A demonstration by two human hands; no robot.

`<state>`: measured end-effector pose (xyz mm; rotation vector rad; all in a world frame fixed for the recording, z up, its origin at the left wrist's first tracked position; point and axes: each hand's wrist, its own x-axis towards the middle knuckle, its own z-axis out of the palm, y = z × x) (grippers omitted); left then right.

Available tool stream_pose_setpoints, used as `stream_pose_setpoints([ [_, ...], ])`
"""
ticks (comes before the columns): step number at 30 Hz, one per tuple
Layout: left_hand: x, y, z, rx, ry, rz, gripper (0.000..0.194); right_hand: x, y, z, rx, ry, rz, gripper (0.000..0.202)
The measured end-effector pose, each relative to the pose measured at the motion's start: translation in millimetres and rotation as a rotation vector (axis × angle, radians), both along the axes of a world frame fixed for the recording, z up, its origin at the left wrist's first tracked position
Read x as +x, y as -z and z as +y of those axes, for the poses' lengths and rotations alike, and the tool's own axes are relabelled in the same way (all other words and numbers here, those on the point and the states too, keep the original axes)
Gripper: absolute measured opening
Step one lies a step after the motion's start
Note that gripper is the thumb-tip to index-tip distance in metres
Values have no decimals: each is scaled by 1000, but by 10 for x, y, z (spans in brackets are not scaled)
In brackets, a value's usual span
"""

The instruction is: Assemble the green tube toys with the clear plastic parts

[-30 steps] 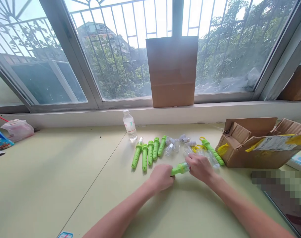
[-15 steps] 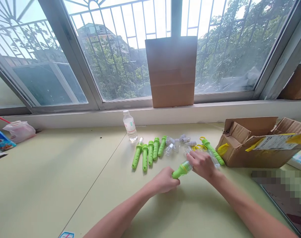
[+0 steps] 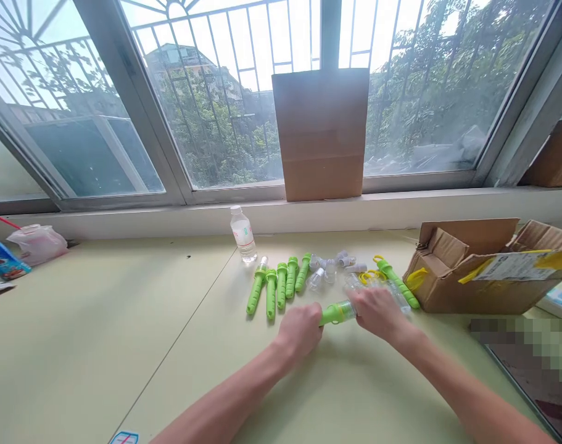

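Observation:
Between my two hands lies a green plastic tube (image 3: 336, 313) with a clear end piece, held nearly level above the table. My left hand (image 3: 301, 327) is closed around its green end. The fingers of my right hand (image 3: 377, 311) close on the clear end and hide part of it. Just beyond my left hand, several green tubes (image 3: 281, 286) lie side by side; the leftmost has a clear tip. Small clear plastic pieces (image 3: 329, 271) and yellow rings (image 3: 372, 277) are scattered behind my right hand. Another green tube (image 3: 398, 283) with a yellow ring rests near the box.
An open cardboard box (image 3: 484, 290) stands at the right, a dark flat object (image 3: 525, 370) in front of it. A water bottle (image 3: 243, 237) stands near the window ledge. A pink bag (image 3: 40, 243) and a blue packet (image 3: 3, 259) sit at far left.
My left hand has moved slightly up and to the left with the green tube, which has swung from tilted to nearly level. My right hand keeps its grip on the clear end.

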<state>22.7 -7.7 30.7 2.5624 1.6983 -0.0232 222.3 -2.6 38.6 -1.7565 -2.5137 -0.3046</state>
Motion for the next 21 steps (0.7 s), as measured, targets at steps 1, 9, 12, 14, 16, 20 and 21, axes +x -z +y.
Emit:
stream_pose_setpoints([
  [1,3,5,2,9,7,5,23,4,-4,-7,-1,4,-4,20],
  [9,36,61,-11,61,36,48,23,28,55,12,-57,2,5,16],
  [12,33,80,14,131,45,93,28,29,124,50,-32,25,38,18],
  [14,12,88,48,179,66,119,29,24,180,73,-10,41,71,22],
  [16,-21,93,90,228,109,120,22,18,238,91,11,40,103,24],
  [20,-82,100,160,347,198,81,31,20,339,114,96,14,198,21],
  [21,-91,100,173,371,209,75,33,23,359,117,130,2,226,21],
])
